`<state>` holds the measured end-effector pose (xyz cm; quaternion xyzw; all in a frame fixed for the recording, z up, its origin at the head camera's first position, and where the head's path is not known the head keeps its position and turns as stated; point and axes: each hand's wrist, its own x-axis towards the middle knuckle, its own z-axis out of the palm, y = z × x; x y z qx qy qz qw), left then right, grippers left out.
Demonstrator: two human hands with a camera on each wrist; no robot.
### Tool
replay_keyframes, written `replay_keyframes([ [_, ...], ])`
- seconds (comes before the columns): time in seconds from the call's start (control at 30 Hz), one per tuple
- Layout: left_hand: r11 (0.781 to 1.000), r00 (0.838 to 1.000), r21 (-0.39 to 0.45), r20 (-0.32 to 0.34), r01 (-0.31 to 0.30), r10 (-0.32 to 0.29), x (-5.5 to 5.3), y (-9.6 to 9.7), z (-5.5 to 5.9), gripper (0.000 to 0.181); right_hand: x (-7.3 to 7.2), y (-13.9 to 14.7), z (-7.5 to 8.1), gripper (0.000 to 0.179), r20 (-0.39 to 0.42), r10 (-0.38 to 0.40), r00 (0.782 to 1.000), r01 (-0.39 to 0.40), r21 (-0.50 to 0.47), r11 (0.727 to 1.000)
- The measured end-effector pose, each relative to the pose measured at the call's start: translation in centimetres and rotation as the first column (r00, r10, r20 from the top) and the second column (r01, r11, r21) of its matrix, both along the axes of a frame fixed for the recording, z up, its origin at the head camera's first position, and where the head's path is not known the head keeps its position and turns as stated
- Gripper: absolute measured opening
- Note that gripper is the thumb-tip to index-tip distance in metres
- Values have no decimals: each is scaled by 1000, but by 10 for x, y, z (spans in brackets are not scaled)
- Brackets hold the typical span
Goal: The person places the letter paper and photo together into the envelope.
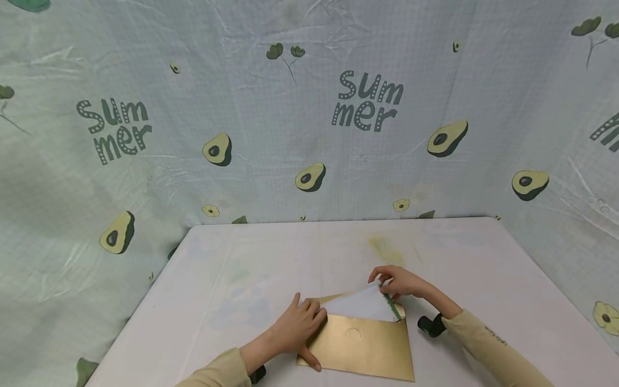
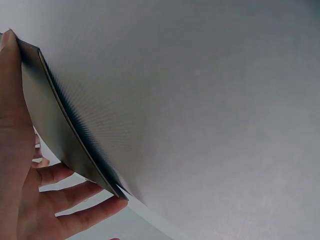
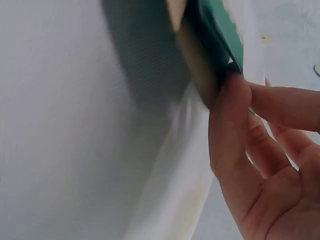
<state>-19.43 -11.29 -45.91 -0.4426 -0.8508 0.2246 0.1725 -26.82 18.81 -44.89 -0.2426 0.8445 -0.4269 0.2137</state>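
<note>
A gold envelope lies at the front of the table. From its open top sticks a white card with a jagged green edge. My left hand holds the envelope's left side, thumb low and fingers near the top corner. The left wrist view shows this hand spanning the envelope's end, which bows slightly. My right hand pinches the card's upper right corner. In the right wrist view, thumb and forefinger of the hand meet at the green edge. The card's lower part is hidden inside the envelope.
A white-covered table surrounds the envelope. Behind it and at the sides hangs a pale curtain printed with avocados and lettering. A black wrist device sits under the right wrist; another black device shows by the left.
</note>
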Motion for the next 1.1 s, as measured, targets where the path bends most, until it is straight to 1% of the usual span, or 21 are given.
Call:
replay_keyframes([
  [0.1,1000,1000,-4,-4,1,-1,0,0,0,93,3,-2,1,20,6,-4,1000,5,-17,1000],
  [0.27,1000,1000,-2,-8,0,0,-1,0,1,93,6,-5,1,15,46,23,999,-21,-43,999],
  [0.33,1000,1000,-1,-9,-1,1,-1,0,1,93,7,-5,1,15,42,27,999,-26,-42,999],
  [0.5,1000,1000,4,-4,-4,4,-1,1,0,93,12,0,1,13,-27,37,999,-37,-4,999],
  [0.6,1000,1000,6,2,-6,6,-1,1,-2,92,15,4,1,10,-68,74,995,-72,31,997],
  [0.77,1000,1000,10,-2,3,-3,0,1,-2,93,22,11,3,15,-100,190,977,-184,59,981],
  [0.87,1000,1000,10,-4,7,-7,0,1,-2,93,25,14,4,15,-109,236,966,-231,63,971],
  [0.97,1000,1000,10,-5,8,-8,0,1,-1,93,26,12,7,13,-145,268,952,-256,95,962],
  [1.1,1000,1000,11,-11,8,-8,0,2,-1,93,25,6,10,7,-201,294,935,-263,166,950],
])
